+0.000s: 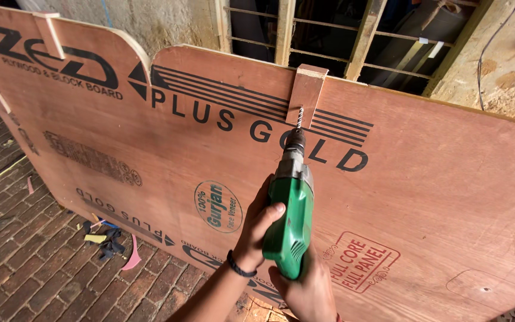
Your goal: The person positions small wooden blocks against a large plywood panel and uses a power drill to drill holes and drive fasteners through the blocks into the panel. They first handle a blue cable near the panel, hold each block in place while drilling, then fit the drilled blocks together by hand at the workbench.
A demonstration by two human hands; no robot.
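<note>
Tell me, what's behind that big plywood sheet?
Above the plywood sheet a wooden frame with metal bars and a rough wall show. Everything lower behind the sheet is covered.

A green plastic-bodied electric hand drill (291, 223) with a grey metal front housing and a dark chuck is held with its nose pointing up and away; its thin spiral steel bit (298, 118) is tilted slightly and its tip meets the lower part of a small rectangular plywood block (306, 94). That reddish-brown block sits upright, hooked over the top edge of a large reddish-brown plywood sheet (436, 179) with black and red printed markings, which stands on its long edge, leaning back. The drill's body hangs in front of the sheet's face, just below the block, near the sheet's middle
</note>
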